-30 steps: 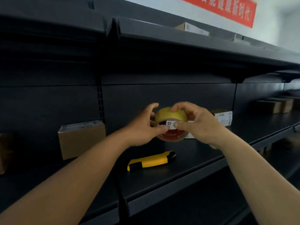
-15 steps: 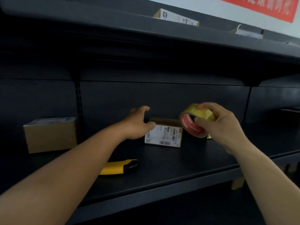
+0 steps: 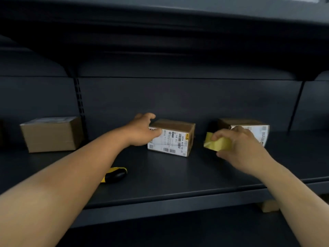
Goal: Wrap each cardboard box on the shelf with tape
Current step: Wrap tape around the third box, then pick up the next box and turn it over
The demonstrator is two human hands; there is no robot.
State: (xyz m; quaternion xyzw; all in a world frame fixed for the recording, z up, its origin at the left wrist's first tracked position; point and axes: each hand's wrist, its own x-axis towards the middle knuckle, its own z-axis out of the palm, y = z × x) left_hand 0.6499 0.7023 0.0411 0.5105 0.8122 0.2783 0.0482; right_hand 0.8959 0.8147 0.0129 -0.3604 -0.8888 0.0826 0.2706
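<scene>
Our left hand [image 3: 142, 131] clasps the middle cardboard box's [image 3: 175, 138] left end on the shelf [image 3: 178, 175]. At three o'clock, our right hand [image 3: 238, 147] grips the yellow tape roll [image 3: 216, 144]; another box [image 3: 50, 133] sits at nine o'clock.

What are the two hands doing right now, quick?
Left hand: closed around the left end of the middle box.
Right hand: holding the tape.

Both arms outstretched, left hand [image 3: 142, 131] cupped (thumb forward), right hand [image 3: 240, 147] clenched
</scene>
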